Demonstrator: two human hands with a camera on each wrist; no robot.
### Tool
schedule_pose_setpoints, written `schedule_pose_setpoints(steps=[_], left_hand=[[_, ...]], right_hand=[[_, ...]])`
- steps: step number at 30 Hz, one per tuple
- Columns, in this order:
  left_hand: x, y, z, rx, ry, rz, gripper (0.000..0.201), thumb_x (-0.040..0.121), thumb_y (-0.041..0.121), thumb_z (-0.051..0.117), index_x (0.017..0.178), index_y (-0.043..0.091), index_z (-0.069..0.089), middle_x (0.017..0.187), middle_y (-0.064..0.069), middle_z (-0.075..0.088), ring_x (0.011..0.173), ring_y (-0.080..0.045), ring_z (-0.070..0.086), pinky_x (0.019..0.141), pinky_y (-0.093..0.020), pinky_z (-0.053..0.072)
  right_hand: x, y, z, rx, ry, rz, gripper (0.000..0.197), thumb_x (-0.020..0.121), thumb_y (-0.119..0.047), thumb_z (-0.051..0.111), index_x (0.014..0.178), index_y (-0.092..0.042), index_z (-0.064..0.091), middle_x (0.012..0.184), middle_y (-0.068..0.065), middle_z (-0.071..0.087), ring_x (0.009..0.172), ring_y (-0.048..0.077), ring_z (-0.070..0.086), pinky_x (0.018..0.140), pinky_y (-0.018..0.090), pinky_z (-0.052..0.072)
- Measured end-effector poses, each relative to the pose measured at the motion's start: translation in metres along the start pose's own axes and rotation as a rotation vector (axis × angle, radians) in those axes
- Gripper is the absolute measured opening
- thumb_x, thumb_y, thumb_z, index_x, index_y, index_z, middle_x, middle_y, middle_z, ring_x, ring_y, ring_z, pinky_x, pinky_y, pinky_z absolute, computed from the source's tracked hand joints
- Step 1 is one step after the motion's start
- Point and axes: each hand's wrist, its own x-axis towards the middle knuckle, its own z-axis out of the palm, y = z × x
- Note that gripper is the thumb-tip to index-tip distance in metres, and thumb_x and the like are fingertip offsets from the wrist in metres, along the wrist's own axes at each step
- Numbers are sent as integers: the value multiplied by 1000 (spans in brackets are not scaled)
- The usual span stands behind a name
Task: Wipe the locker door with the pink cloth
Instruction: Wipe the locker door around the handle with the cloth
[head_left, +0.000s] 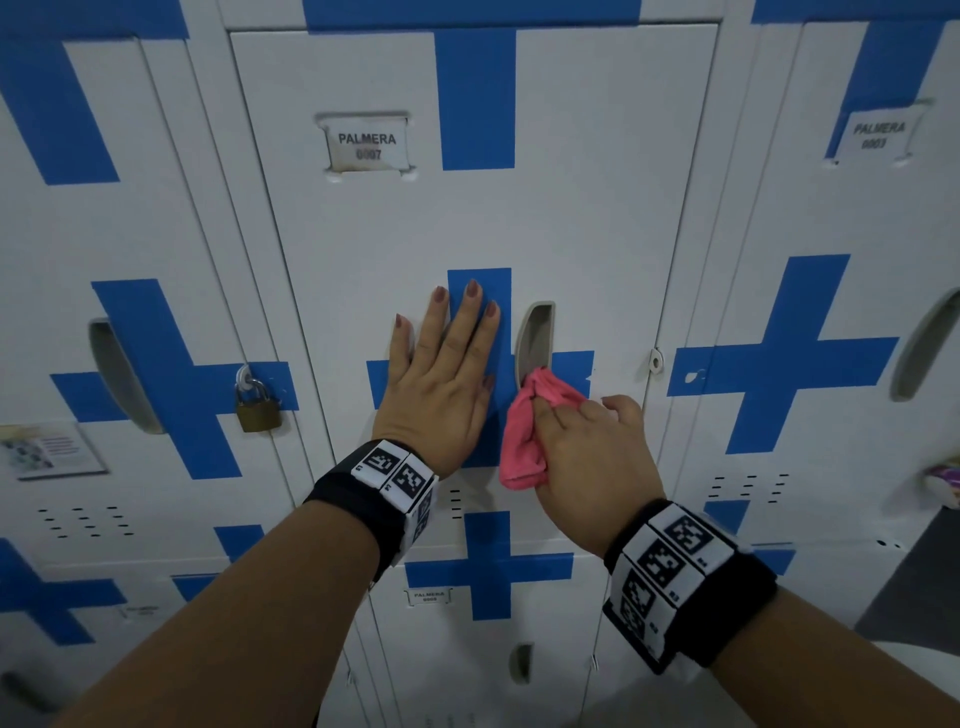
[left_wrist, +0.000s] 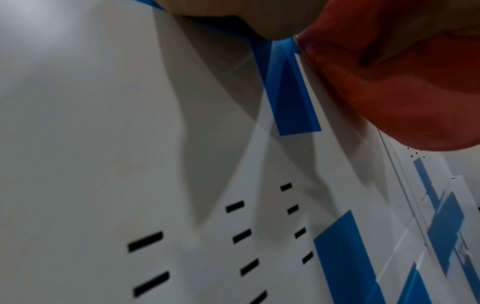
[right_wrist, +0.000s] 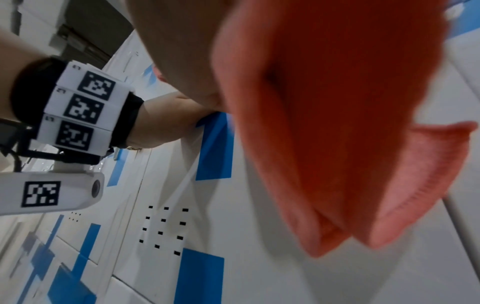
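Two hands were up at the lockers, the left hand (head_left: 441, 384) and the right hand (head_left: 592, 457), each wrist carrying one marker band, two in all. There was one pink cloth (head_left: 524, 436) and one brass padlock (head_left: 258, 405). Three name labels read PALMERA, and four recessed handles showed.

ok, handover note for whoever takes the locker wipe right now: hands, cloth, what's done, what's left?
Left hand: open, flat against the locker door, fingers straight over the blue cross.
Right hand: grips the bunched pink cloth, its top pressed at the lower end of the recessed handle.
Done: cannot tell which areas are already wiped.
Left: likely the rest of the door, including around the name tag.
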Motion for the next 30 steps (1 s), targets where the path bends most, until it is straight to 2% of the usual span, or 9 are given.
schedule_pose_setpoints(steps=[4,9,13,17,20,23,26,28,30], left_hand=[[0,0,-1,-3,-5,-2,63,93,28,34,149,16,8,157,-4,3,143,-20,-17,114,-46,-10],[0,0,-2,-7,-40,-3,64,93,28,35,149,16,8,157,-4,2,143,-21,-17,114,-46,-9],[-1,0,-7,-51,-68,3,64,94,26,36,150,17,6,158,-3,0,144,-21,-16,114,-45,-11],[-2,0,-16,-157,-106,10,59,96,25,33,150,18,11,158,0,-5,144,-21,-16,114,-42,-16],[-4,3,-27,-295,-108,10,52,99,34,22,149,19,20,158,0,1,145,-22,-12,114,-46,-16],[-10,13,-40,-433,-127,70,61,97,51,14,148,19,23,156,2,19,146,-20,2,113,-56,-11],[-21,29,-48,-569,-187,137,65,93,56,29,146,20,23,146,2,41,137,-13,34,117,-52,1],[-30,40,-51,-693,-203,48,59,93,49,41,145,26,25,134,7,53,119,-5,50,115,-43,24],[-37,48,-55,-833,-190,-103,53,93,45,43,141,44,22,129,12,54,108,2,54,99,-26,43]], right_hand=[[2,1,0,-6,-13,-4,41,73,-32,54,108,-14,66,87,-2,71,77,21,63,88,40,27],[0,-1,-9,89,-10,20,40,76,-34,46,107,-18,65,89,-5,70,76,18,63,86,37,32],[-4,5,-21,531,-76,77,18,77,-31,30,84,-31,47,79,-8,55,70,17,54,72,36,45],[1,10,-29,957,-182,219,21,92,-8,46,82,-26,51,78,0,54,67,2,53,64,19,44],[3,13,-34,1133,-260,244,34,89,1,50,95,-31,56,86,-10,61,75,-10,57,74,12,45],[1,18,-44,1190,-337,196,36,88,3,54,101,-30,61,95,-9,67,88,0,64,79,17,49],[2,19,-52,1229,-331,176,32,85,5,56,96,-23,65,92,-2,70,88,6,67,76,20,51],[3,20,-52,1197,-267,190,22,81,-2,61,97,-18,64,95,4,69,92,16,66,82,33,53],[4,20,-52,1171,-228,216,18,78,-12,66,95,-13,63,93,10,67,89,24,65,82,43,53]])
